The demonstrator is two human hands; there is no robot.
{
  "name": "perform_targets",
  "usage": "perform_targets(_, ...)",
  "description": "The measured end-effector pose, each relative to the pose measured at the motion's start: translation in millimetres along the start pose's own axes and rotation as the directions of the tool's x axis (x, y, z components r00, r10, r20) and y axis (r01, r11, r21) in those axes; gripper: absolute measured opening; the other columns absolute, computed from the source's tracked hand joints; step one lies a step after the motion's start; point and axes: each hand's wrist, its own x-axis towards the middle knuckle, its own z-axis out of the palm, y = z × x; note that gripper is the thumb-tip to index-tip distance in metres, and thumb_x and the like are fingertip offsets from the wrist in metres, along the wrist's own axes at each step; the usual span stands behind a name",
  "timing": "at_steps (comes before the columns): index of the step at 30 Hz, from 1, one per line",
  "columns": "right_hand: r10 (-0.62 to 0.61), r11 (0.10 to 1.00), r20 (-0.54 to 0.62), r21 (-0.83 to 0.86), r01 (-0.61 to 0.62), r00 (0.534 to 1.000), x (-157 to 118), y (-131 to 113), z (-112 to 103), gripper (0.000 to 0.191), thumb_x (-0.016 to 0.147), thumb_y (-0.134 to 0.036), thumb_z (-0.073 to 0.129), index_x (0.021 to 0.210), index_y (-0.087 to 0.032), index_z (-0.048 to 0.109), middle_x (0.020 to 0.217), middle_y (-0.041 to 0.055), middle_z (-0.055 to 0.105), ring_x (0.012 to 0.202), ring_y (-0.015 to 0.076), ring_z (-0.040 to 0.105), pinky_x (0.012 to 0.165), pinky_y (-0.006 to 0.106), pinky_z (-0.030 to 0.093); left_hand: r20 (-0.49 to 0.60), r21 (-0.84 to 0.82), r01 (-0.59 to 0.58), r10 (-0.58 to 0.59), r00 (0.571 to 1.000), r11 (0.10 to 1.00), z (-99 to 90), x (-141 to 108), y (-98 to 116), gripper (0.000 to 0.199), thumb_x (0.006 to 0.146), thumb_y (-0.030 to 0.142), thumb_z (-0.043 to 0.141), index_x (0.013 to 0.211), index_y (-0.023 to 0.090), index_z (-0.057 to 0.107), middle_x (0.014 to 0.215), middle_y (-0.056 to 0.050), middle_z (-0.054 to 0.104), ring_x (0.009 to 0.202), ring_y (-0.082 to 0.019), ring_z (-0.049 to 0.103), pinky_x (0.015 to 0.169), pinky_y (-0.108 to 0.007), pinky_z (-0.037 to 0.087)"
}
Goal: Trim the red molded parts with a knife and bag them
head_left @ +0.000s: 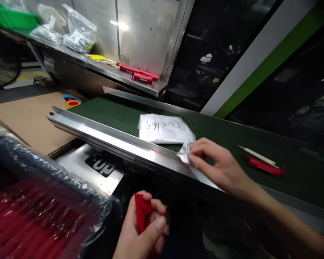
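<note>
My left hand [145, 225], low in the middle, has its fingers wrapped round a red plastic part [142, 212]. Farther right, my right hand [216, 162] pinches a crumpled corner of white plastic [185, 153] above the metal rail [151, 153]. That corner touches or belongs to a flat white plastic packet [164, 127] with handwriting on it, lying on the green belt [110, 111]. Beyond my right hand, a pale pen-like tool [259, 155] and another red part [264, 166] rest on the belt.
A lined bin of red parts [29, 223] fills the lower left. Cardboard [29, 115] with tape rolls [73, 103] lies left of the belt. Behind, a metal shelf [108, 72] bears bagged hardware [79, 37], red parts [137, 72] and a green crate [13, 16].
</note>
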Motion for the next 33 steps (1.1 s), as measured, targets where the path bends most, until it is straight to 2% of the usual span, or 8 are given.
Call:
perform_targets(5, -0.253, 0.965, 0.085, 0.098, 0.245, 0.964, -66.3, -47.2, 36.0, 0.014, 0.091, -0.004, 0.048, 0.096, -0.012, 0.058, 0.108, 0.0123, 0.058, 0.100, 0.0195, 0.056, 0.085, 0.032, 0.053, 0.098, 0.008, 0.073, -0.073, 0.992, 0.997, 19.8, 1.5, -7.1, 0.044, 0.079, 0.035, 0.078, 0.107, 0.022, 0.047, 0.077, 0.002, 0.055, 0.055, -0.008, 0.048, 0.050, -0.016, 0.039)
perform_targets(12, -0.169, 0.969, 0.012, 0.184, 0.164, 0.986, -111.6, -46.8, 43.9, 0.022, 0.087, -0.001, 0.053, 0.107, -0.010, 0.059, 0.106, 0.0124, 0.059, 0.101, 0.0190, 0.057, 0.086, 0.029, 0.055, -0.092, 0.032, 0.105, -0.101, 0.991, 0.994, 17.2, -2.4, -17.6, 0.041, 0.081, 0.025, 0.074, 0.110, 0.024, 0.045, 0.085, 0.000, 0.060, 0.053, -0.007, 0.047, 0.050, -0.016, 0.039)
perform_targets(16, 0.115, 0.930, -0.059, 0.358, -0.087, 0.992, -124.0, -35.5, 45.3, 0.024, 0.091, -0.019, 0.062, 0.113, -0.018, 0.055, 0.100, 0.0045, 0.058, 0.091, 0.0129, 0.058, 0.080, 0.023, 0.053, -0.151, 0.172, 0.085, -0.059, 0.987, 0.981, 21.6, -3.7, -20.3, 0.043, 0.077, 0.025, 0.077, 0.109, 0.023, 0.048, 0.081, 0.000, 0.060, 0.054, -0.009, 0.048, 0.049, -0.017, 0.041)
perform_targets(20, 0.524, 0.717, 0.051, 0.513, -0.473, 0.850, -120.4, -16.7, 49.2, 0.046, 0.089, -0.037, 0.066, 0.130, -0.028, 0.047, 0.116, 0.0031, 0.056, 0.089, 0.0119, 0.058, 0.075, 0.025, 0.051, -0.086, 0.429, -0.044, 0.090, 0.992, 0.902, 26.7, -6.9, -24.6, 0.035, 0.077, 0.025, 0.075, 0.102, 0.022, 0.052, 0.080, -0.001, 0.063, 0.053, -0.009, 0.047, 0.049, -0.018, 0.040)
perform_targets(22, 0.544, 0.596, 0.237, 0.566, -0.570, 0.805, -114.4, -7.2, 46.2, 0.050, 0.089, -0.042, 0.064, 0.133, -0.025, 0.047, 0.123, 0.0055, 0.057, 0.093, 0.0137, 0.060, 0.075, 0.026, 0.051, -0.020, 0.509, -0.105, 0.133, 0.991, 0.855, 27.0, -9.2, -24.9, 0.029, 0.076, 0.021, 0.075, 0.096, 0.021, 0.054, 0.079, -0.001, 0.064, 0.061, -0.013, 0.054, 0.056, -0.019, 0.044)
perform_targets(25, 0.428, 0.513, 0.445, 0.597, -0.616, 0.787, -108.2, 1.5, 37.1, 0.025, 0.090, -0.037, 0.062, 0.106, -0.018, 0.067, 0.098, 0.0038, 0.068, 0.087, 0.0145, 0.062, 0.074, 0.026, 0.051, 0.072, 0.569, -0.108, 0.081, 0.994, 0.815, 24.8, -11.2, -22.9, 0.024, 0.076, 0.018, 0.073, 0.091, 0.022, 0.056, 0.075, -0.002, 0.064, 0.070, -0.016, 0.058, 0.063, -0.020, 0.046)
perform_targets(27, 0.398, 0.500, 0.483, 0.599, -0.625, 0.780, -108.7, 2.9, 32.5, 0.018, 0.089, -0.032, 0.062, 0.085, -0.017, 0.070, 0.081, 0.0014, 0.068, 0.077, 0.0128, 0.061, 0.069, 0.024, 0.049, 0.096, 0.602, -0.097, 0.048, 0.994, 0.793, 22.2, -10.4, -21.3, 0.022, 0.077, 0.018, 0.072, 0.091, 0.022, 0.056, 0.075, -0.002, 0.065, 0.068, -0.017, 0.058, 0.061, -0.021, 0.046)
perform_targets(33, 0.499, 0.464, 0.439, 0.593, -0.658, 0.747, -118.2, 0.0, 33.7, 0.022, 0.082, -0.035, 0.071, 0.074, -0.015, 0.066, 0.069, 0.0007, 0.065, 0.062, 0.0103, 0.058, 0.053, 0.020, 0.043, 0.033, 0.637, -0.053, 0.042, 0.999, 0.769, 15.0, -1.0, -22.2, 0.029, 0.075, 0.022, 0.077, 0.095, 0.021, 0.057, 0.080, -0.004, 0.069, 0.066, -0.016, 0.058, 0.057, -0.021, 0.042)
